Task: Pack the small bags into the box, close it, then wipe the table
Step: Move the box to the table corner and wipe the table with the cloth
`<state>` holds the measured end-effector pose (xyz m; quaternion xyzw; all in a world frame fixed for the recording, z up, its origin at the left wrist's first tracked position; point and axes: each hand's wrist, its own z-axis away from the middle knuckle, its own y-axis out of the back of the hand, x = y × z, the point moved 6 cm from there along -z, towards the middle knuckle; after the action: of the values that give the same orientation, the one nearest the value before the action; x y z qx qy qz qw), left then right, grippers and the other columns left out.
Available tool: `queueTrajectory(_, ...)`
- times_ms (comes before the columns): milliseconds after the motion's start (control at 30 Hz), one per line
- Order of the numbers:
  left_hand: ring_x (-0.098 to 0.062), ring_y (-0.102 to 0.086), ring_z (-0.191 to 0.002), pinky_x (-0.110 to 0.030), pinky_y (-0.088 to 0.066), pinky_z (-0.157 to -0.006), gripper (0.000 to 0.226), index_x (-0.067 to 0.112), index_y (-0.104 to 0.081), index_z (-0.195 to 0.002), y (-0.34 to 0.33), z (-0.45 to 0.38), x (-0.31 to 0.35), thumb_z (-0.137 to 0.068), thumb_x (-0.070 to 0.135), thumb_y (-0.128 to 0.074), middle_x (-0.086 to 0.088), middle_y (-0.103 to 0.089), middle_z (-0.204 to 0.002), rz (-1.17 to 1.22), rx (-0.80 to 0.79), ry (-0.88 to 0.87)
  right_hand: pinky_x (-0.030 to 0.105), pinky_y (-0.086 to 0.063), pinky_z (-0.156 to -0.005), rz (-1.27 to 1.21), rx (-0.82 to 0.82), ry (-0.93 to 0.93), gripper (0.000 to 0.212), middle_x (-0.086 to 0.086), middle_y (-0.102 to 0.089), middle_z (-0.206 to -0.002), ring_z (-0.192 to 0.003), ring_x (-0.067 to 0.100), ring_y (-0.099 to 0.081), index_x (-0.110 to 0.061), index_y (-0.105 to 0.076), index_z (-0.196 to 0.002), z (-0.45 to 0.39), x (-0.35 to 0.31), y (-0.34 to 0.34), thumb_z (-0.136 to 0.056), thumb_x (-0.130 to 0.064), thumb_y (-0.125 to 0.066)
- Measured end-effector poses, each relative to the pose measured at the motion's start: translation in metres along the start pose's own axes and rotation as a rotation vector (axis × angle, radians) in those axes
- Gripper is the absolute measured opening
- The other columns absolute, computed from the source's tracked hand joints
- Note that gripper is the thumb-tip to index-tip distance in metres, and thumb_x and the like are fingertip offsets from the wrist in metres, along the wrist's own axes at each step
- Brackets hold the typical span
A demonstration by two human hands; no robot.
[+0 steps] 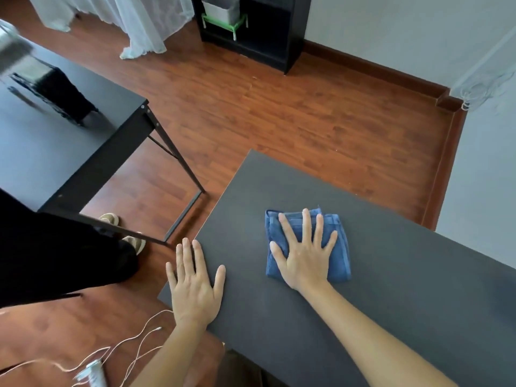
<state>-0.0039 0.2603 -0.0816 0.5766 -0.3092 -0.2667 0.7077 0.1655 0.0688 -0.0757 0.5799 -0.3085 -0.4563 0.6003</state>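
A folded blue cloth lies on the dark grey table, left of its middle. My right hand presses flat on top of the cloth, fingers spread and pointing away from me. My left hand rests flat and bare on the table's left edge, its fingers partly over the edge. No small bags are in view. A blurred dark boxy object stands on the other table at the far left; I cannot tell if it is the box.
A second black table stands to the left across a gap of wooden floor. A person in black with sandals stands beside it. A white cable lies on the floor at lower left. A black shelf stands at the far wall.
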Motion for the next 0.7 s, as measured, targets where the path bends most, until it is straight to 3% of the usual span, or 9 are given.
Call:
queueTrajectory(167,-0.022,-0.004,-0.151,-0.048,-0.009,-0.121,0.076,0.014,-0.011,-0.154,-0.002,0.0,0.0,-0.094,0.061,-0.018,-0.007,-0.011,-0.163,-0.011,0.012,0.001,0.072,0.0,-0.113,-0.081,-0.047,-0.13,0.069,0.015,-0.005,-0.164,-0.149,0.044,0.002,-0.04,-0.011,-0.153,-0.133,-0.062,0.011,-0.091,-0.067,-0.023)
queueTrajectory(300,-0.02,0.0,-0.151,-0.044,-0.002,-0.121,0.076,0.016,-0.009,-0.154,-0.006,-0.003,-0.003,-0.094,0.062,-0.016,-0.005,-0.01,-0.163,-0.037,0.019,0.001,0.071,0.0,-0.113,-0.075,-0.048,-0.082,0.066,0.017,-0.008,-0.163,-0.148,0.045,-0.001,-0.034,-0.024,-0.152,-0.18,-0.121,0.005,-0.092,-0.061,-0.032)
queueTrajectory(400,-0.019,0.0,-0.151,-0.045,-0.002,-0.121,0.076,0.015,-0.009,-0.154,-0.006,-0.002,-0.003,-0.094,0.061,-0.017,-0.005,-0.008,-0.163,-0.028,0.0,0.006,0.067,0.001,-0.116,-0.065,-0.039,0.124,0.057,0.013,-0.005,-0.165,-0.15,0.04,0.002,-0.033,-0.033,-0.148,-0.159,-0.14,-0.003,-0.096,-0.055,-0.031)
queueTrajectory(467,-0.02,0.0,-0.151,-0.047,-0.006,-0.121,0.077,0.014,-0.011,-0.154,-0.005,0.0,-0.005,-0.093,0.061,-0.017,-0.006,-0.008,-0.163,-0.018,-0.011,0.014,0.065,-0.005,-0.117,-0.085,-0.02,0.3,0.056,0.01,-0.01,-0.165,-0.151,0.037,-0.004,-0.036,-0.027,-0.151,-0.108,-0.138,-0.006,-0.098,-0.055,-0.029)
queueTrajectory(533,-0.02,0.0,-0.151,-0.049,-0.008,-0.121,0.077,0.014,-0.011,-0.154,-0.004,0.001,-0.005,-0.093,0.062,-0.015,-0.006,-0.009,-0.163,-0.002,-0.01,0.02,0.065,-0.014,-0.116,-0.061,-0.019,0.363,0.058,0.007,-0.015,-0.164,-0.151,0.035,-0.011,-0.039,-0.02,-0.153,-0.046,-0.112,-0.011,-0.098,-0.058,-0.026)
queueTrajectory(600,-0.021,-0.001,-0.151,-0.049,-0.01,-0.121,0.077,0.015,-0.009,-0.154,-0.004,-0.001,-0.003,-0.093,0.062,-0.014,-0.006,-0.009,-0.163,0.011,-0.02,0.023,0.066,-0.017,-0.115,-0.026,-0.024,0.269,0.061,0.005,-0.016,-0.164,-0.151,0.034,-0.011,-0.041,-0.016,-0.154,-0.005,-0.062,-0.014,-0.097,-0.063,-0.02)
queueTrajectory(700,-0.022,-0.003,-0.151,-0.05,-0.011,-0.12,0.077,0.013,-0.011,-0.153,-0.004,-0.003,0.001,-0.093,0.061,-0.016,-0.008,-0.01,-0.163,0.02,-0.029,0.018,0.069,-0.012,-0.114,0.011,-0.038,-0.069,0.072,0.006,-0.013,-0.164,-0.15,0.038,-0.007,-0.039,-0.015,-0.154,-0.018,0.005,0.001,-0.091,-0.073,-0.017)
